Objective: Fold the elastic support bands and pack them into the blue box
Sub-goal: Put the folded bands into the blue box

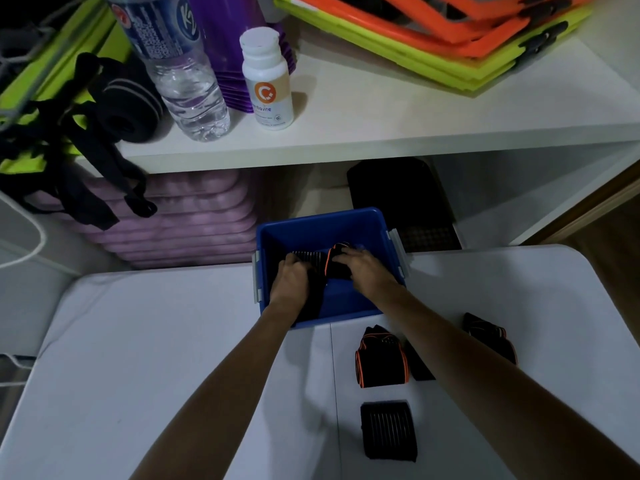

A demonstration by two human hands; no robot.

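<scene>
Both hands are down inside the blue plastic box [360, 220], which sits at the far edge of the white tabletop [138, 341]. The left hand [290, 280] has its fingers curled over a black ribbed band [308, 259] that lies in the box. The right hand [363, 268] has its fingers bent around a black band with orange edges [337, 261], just beside the ribbed one. The two bands touch each other in the middle of the box.

More folded bands wait on the tabletop, near the right arm. A black band with orange trim [381, 358] lies just in front of the box. A flat black piece [419, 367] peeks out beside it. Another black and orange band [488, 336] lies on the other side of the arm. A black ribbed folded band [388, 429] lies closest to the person.

Behind the box is a white shelf [381, 133]. On it stand a clear water bottle [183, 81] and a white pill bottle with an orange mark [266, 81]. Orange and lime green flat frames [433, 39] are stacked at the back right. Black straps [86, 150] hang off the left end of the shelf. Under the shelf is a pile of purple mats [194, 220].
</scene>
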